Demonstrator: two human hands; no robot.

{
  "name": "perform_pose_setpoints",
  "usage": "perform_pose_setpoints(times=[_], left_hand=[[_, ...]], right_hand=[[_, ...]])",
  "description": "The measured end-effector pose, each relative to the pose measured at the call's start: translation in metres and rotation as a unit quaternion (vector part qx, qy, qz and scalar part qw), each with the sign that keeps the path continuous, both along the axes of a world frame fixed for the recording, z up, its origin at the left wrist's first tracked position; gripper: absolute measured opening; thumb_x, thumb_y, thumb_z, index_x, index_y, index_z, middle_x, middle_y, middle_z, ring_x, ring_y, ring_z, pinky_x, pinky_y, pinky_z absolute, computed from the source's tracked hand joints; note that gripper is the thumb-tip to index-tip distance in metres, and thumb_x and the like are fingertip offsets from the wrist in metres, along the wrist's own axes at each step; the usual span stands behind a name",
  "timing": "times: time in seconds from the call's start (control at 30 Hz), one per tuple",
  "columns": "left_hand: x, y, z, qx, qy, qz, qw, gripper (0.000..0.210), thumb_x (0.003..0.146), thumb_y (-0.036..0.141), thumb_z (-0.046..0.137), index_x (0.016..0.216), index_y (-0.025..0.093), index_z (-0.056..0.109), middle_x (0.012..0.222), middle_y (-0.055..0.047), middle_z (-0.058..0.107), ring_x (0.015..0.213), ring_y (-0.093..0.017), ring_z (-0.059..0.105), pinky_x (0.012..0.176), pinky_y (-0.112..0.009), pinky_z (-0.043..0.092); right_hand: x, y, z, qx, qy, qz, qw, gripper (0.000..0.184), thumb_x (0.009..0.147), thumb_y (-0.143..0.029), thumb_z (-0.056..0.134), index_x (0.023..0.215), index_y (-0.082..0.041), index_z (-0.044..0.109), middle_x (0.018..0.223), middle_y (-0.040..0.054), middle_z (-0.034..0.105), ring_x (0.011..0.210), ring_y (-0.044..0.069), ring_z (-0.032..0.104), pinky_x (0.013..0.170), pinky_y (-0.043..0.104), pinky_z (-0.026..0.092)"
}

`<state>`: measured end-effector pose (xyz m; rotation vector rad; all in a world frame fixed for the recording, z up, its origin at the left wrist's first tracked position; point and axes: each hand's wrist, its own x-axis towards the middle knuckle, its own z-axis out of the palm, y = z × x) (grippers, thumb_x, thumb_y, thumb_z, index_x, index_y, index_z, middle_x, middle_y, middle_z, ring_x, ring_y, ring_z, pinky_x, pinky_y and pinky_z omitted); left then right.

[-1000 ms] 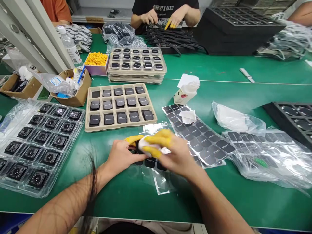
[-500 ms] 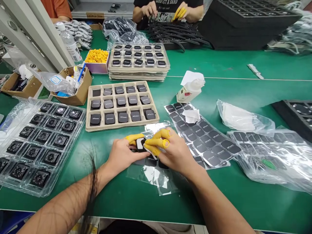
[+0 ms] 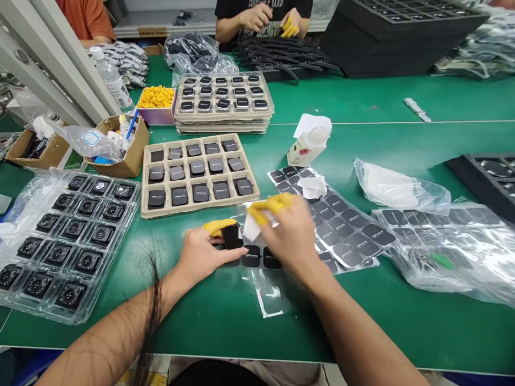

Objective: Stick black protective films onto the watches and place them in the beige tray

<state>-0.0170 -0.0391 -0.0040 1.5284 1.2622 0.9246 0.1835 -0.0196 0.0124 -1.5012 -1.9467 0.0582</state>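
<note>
My left hand point(image 3: 199, 252), a yellow finger cot on it, pinches a black watch case point(image 3: 232, 237) by its edges, with the glossy screen towards me. Just to the right, my right hand point(image 3: 293, 238) is smeared by motion. Its fingers, in yellow cots, are closed on a white wipe point(image 3: 251, 227), which is now apart from the watch case. Below both hands lie clear film and a strip of dark square stickers point(image 3: 252, 255), partly covered by the right hand. Beyond the left hand stands a beige tray point(image 3: 201, 206) of dark square pieces, its back-left pocket without a raised piece.
A clear plastic tray point(image 3: 90, 292) of watch cases lies at left. Sticker sheets point(image 3: 341, 230) and a plastic bag point(image 3: 402, 187) lie at right. A white bottle point(image 3: 308, 150), stacked trays point(image 3: 225, 124) and a box of yellow finger cots point(image 3: 156, 114) stand behind. A co-worker point(image 3: 261, 21) sits opposite.
My right hand has drawn the white wipe off the watch case and moved slightly right. The watch case's dark screen, partly covered before, now shows. The camera view has shifted a little.
</note>
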Motion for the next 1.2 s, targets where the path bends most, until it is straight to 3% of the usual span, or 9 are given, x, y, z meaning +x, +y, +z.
perform_pose_setpoints(times=[0.07,0.1,0.23,0.3,0.47,0.67,0.8,1.0,1.2], left_hand=[[0.000,-0.001,0.000,0.021,0.005,0.003,1.000,0.051,0.066,0.034,0.090,0.113,0.018,0.076,0.096,-0.004,0.082,0.087,-0.024,0.079,0.087,-0.037,0.067],[-0.001,-0.001,-0.001,0.047,0.019,0.001,0.999,0.052,0.067,0.035,0.090,0.113,0.018,0.076,0.098,-0.004,0.082,0.087,-0.023,0.079,0.088,-0.037,0.067],[-0.003,-0.002,-0.002,0.197,0.078,-0.035,0.977,0.051,0.068,0.040,0.089,0.113,0.020,0.075,0.096,-0.005,0.082,0.076,-0.022,0.079,0.080,-0.033,0.068],[-0.004,-0.002,-0.001,0.258,0.084,-0.048,0.961,0.049,0.070,0.040,0.089,0.112,0.020,0.075,0.097,-0.005,0.082,0.078,-0.022,0.079,0.081,-0.032,0.067],[-0.006,0.001,0.001,0.339,0.089,-0.072,0.934,0.042,0.074,0.038,0.086,0.110,0.021,0.074,0.100,-0.006,0.081,0.088,-0.022,0.079,0.086,-0.031,0.066],[-0.005,0.001,-0.001,0.392,0.090,-0.091,0.911,0.043,0.076,0.031,0.085,0.115,0.023,0.071,0.101,-0.005,0.081,0.090,-0.021,0.079,0.088,-0.029,0.065],[-0.006,0.000,-0.003,0.389,0.094,-0.083,0.913,0.044,0.075,0.030,0.086,0.115,0.023,0.071,0.099,-0.005,0.081,0.089,-0.022,0.079,0.088,-0.030,0.065],[-0.005,-0.001,-0.003,0.382,0.115,-0.085,0.913,0.041,0.076,0.034,0.085,0.114,0.023,0.072,0.097,-0.004,0.081,0.087,-0.022,0.079,0.089,-0.031,0.065],[-0.004,-0.001,-0.003,0.405,0.144,-0.123,0.895,0.043,0.081,0.030,0.081,0.121,0.020,0.065,0.102,-0.007,0.080,0.097,-0.023,0.078,0.092,-0.032,0.063]], right_hand=[[0.014,0.004,0.004,0.002,-0.012,-0.083,0.996,0.022,0.097,-0.029,0.055,0.109,-0.021,0.071,0.110,0.0152,0.072,0.113,0.035,0.060,0.095,0.057,0.042],[0.019,0.004,0.008,-0.004,-0.012,-0.075,0.997,0.024,0.096,-0.029,0.056,0.115,-0.022,0.069,0.117,0.0150,0.070,0.120,0.036,0.057,0.099,0.059,0.038],[0.018,-0.008,0.020,-0.042,0.001,0.116,0.992,0.035,0.095,-0.022,0.057,0.128,-0.028,0.060,0.122,0.0069,0.072,0.118,0.028,0.062,0.111,0.056,0.029],[0.010,-0.014,0.021,-0.060,0.026,0.138,0.988,0.034,0.094,-0.016,0.056,0.125,-0.027,0.061,0.109,0.0034,0.077,0.104,0.024,0.068,0.109,0.051,0.034],[0.006,-0.013,0.019,-0.107,0.083,0.073,0.988,0.023,0.092,-0.018,0.060,0.110,-0.028,0.070,0.095,0.0004,0.079,0.094,0.023,0.070,0.090,0.041,0.048],[0.008,-0.012,0.021,-0.077,0.019,0.102,0.992,0.016,0.096,-0.021,0.059,0.109,-0.022,0.068,0.096,0.0040,0.078,0.089,0.024,0.068,0.090,0.042,0.044],[0.004,-0.013,0.018,-0.017,0.040,0.114,0.993,0.006,0.097,-0.023,0.062,0.102,-0.024,0.066,0.096,0.0007,0.079,0.083,0.019,0.069,0.091,0.040,0.043],[-0.001,-0.015,0.013,0.040,-0.018,0.089,0.995,0.024,0.091,-0.009,0.056,0.101,-0.027,0.068,0.104,0.0000,0.079,0.092,0.020,0.069,0.100,0.042,0.040],[-0.009,-0.023,0.019,0.027,-0.114,0.050,0.992,0.036,0.087,-0.004,0.050,0.101,-0.030,0.070,0.100,-0.0017,0.078,0.092,0.022,0.066,0.110,0.051,0.025]])
